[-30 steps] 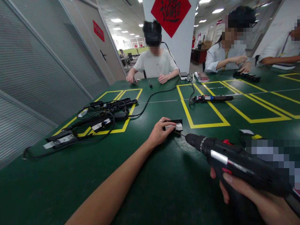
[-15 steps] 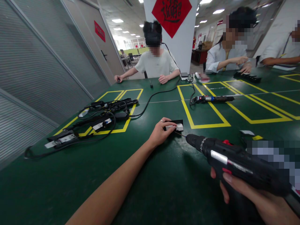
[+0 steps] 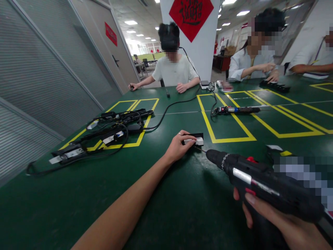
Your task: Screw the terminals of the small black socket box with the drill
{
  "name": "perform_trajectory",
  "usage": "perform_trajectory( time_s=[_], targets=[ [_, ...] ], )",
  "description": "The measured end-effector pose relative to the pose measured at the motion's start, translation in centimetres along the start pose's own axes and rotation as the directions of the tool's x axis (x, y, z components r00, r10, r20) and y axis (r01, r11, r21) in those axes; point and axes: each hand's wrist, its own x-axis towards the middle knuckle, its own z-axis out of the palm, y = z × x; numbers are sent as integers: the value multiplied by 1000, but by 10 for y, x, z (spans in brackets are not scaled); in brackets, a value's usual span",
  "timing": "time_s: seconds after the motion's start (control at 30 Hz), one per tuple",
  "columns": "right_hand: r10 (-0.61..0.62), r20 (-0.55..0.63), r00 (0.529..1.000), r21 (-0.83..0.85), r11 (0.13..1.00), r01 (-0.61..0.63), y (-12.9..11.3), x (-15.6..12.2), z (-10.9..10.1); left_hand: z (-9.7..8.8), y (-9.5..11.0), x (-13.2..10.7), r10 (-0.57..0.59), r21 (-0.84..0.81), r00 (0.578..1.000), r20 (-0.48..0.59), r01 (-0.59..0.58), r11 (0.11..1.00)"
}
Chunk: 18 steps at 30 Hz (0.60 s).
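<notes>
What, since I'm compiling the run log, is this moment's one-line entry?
left hand: holding black-and-white part | right hand: gripping power drill | drill bit: pointing at part's near side, contact unclear

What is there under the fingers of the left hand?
A black-and-white part is under the left hand's fingers. Its right end shows; what the hand covers cannot be seen.

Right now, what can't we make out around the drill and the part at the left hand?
All in the head view:
- Left end of the black-and-white part: covered by the left hand.
- Whether the drill bit touches the part: too small.
- Base of the drill: cut off by the bottom edge, partly behind the right hand.
- Collar setting: too small.
</notes>
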Motion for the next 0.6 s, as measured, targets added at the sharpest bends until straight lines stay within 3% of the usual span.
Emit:
perform_trajectory(
  time_s=[0.4,0.6],
  targets=[
    [6,-39,999,91,996,-2,-17,2,5,1,-1,-1,-4,-20,1000,-8,4,1000],
    [46,71,996,15,999,-47,-14,6,0,2,-3,-1,4,-13,1000,-1,-4,1000]
  ],
)
